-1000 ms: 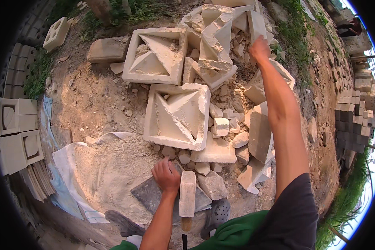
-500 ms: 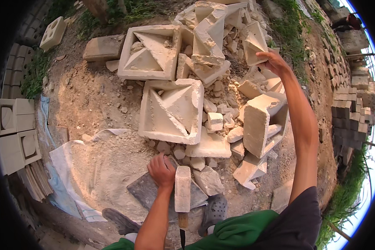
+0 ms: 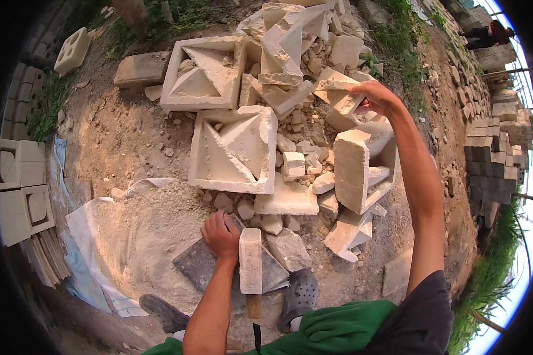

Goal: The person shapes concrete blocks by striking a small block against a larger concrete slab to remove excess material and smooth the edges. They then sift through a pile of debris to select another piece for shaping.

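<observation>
Rubble [image 3: 305, 146] runs from twelve to four o'clock and is the chief hazard: its pieces lean loosely on one another, and disturbing one could plausibly set others sliding. Powder heap [image 3: 142, 236], at eight o'clock, lies on a white sheet; splashed chips could foul it. Upper square block [image 3: 203, 74] at eleven o'clock and lower square block [image 3: 234, 148] at half past ten appear stable. Dark slab [image 3: 189, 263], at seven, lies flat. Zigzag block [image 3: 278, 41], at twelve, is propped on broken pieces and might topple if jostled. Standing block [image 3: 350, 165], at three, sits on edge near the working arm (a knock from the forearm would suffice to tip it). Mallet [image 3: 250, 260], at six, has its wooden handle towards the wearer; should it roll, the shoe [image 3: 300, 296] beside it is exposed. Right hand [image 3: 376, 97], at two o'clock, pinches the edge of the broken fragment [image 3: 336, 83] between thumb and fingers, though the underside is hidden; a one-edge hold could slip or crumble. Left hand [image 3: 221, 235], at seven, has curled fingers beside the mallet; whether they grip anything cannot be told.
</observation>
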`<state>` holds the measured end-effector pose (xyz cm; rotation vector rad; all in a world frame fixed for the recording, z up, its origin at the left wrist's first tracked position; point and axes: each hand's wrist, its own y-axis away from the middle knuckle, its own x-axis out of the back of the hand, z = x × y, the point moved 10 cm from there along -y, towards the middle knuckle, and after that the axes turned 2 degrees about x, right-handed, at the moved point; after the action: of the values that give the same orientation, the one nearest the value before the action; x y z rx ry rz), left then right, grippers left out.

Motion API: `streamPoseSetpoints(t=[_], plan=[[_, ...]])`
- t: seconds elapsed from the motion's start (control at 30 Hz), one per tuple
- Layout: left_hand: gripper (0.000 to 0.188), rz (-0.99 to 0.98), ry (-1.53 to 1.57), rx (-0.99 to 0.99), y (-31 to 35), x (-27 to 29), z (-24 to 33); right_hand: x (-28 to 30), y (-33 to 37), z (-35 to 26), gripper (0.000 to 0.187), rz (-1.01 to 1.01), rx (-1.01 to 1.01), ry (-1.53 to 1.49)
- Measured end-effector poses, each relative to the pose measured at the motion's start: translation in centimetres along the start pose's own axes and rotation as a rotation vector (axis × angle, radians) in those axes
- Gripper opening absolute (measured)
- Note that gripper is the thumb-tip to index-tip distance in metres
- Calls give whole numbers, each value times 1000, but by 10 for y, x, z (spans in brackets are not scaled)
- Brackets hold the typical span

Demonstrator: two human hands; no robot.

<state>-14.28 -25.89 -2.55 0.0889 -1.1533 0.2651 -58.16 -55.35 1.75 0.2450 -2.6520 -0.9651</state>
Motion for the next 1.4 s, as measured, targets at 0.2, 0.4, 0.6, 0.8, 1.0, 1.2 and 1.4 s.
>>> streamPoseSetpoints(t=[0.2,0.4,0.6,0.8,1.0,1.2,1.4], plan=[[17,8,10,-11,1,1,-1,41,-10,10,39,290,18,107],[16,6,-7,-6,0,2,0,55,-24,21,59,367,-54,498],[16,10,-64,-21,0,-2,2,85,-62,-11,51,443,-27,961],[18,-78,-191,14,-2,-4,0,92,-115,-35,63,672,242,923],[18,-94,-204,27,-2,-9,-1,104,-170,-7,80,390,30,356],[16,-65,-183,9,-3,-6,3,128,-165,-1,59,584,118,254],[16,-46,-153,-18,-3,-5,5,115,-161,-16,49,512,331,193]])
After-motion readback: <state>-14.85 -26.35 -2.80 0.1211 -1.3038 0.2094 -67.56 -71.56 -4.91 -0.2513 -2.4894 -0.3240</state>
